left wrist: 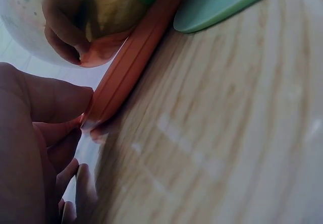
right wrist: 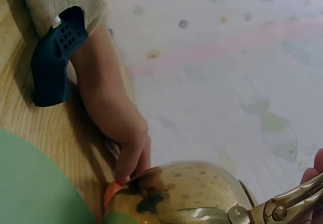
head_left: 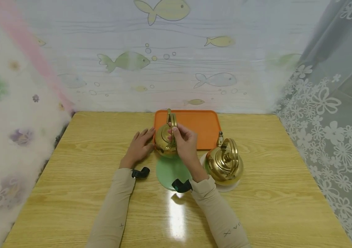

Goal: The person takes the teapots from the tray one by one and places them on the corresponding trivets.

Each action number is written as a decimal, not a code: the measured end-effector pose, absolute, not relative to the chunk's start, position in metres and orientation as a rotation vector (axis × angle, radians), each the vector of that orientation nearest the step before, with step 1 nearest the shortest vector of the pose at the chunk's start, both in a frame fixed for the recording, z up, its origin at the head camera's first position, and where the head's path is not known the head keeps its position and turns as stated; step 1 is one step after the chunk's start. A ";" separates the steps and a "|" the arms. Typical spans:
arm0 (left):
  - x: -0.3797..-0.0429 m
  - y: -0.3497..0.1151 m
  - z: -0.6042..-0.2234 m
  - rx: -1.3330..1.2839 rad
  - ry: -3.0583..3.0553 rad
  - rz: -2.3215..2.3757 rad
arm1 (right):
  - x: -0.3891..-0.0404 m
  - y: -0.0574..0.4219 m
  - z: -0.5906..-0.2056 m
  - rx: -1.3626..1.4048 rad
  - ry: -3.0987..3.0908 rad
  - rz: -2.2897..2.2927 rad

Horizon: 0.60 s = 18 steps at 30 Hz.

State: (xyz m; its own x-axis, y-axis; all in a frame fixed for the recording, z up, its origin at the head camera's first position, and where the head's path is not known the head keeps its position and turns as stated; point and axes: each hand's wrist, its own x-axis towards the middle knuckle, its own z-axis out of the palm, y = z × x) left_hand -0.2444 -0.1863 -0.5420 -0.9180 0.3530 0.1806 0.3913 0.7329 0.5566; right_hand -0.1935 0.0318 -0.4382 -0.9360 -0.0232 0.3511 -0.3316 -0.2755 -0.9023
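Observation:
My right hand (head_left: 188, 141) holds the upright handle of a shiny gold kettle (head_left: 163, 139), fingers and thumb round the bar. This kettle overlaps the left part of an orange tray (head_left: 200, 129) in the head view. At the tray's near left corner, my left hand (head_left: 138, 148) has its thumb and a finger on the rim, as the left wrist view shows close up. The right wrist view has the held kettle's side (right wrist: 202, 188) and its hinged handle (right wrist: 272, 211). A second gold kettle (head_left: 224, 165) stands on a white plate (head_left: 225, 188), right of my right forearm.
A round green plate (head_left: 171, 172) lies on the wooden table (head_left: 95, 151) in front of the tray, between my wrists. Behind the table hangs a fish-printed curtain (head_left: 163, 86). A grey flowered curtain (head_left: 328, 131) borders the right side.

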 end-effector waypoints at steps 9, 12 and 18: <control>-0.245 -0.186 -0.541 -0.608 -2.887 -0.951 | -0.191 0.032 -0.439 0.439 -1.756 2.319; -0.245 -0.186 -0.541 -0.608 -2.882 -0.947 | -0.189 0.032 -0.439 0.443 -1.757 2.319; -0.246 -0.187 -0.541 -0.620 -2.867 -0.945 | -0.188 0.032 -0.441 0.452 -1.762 2.302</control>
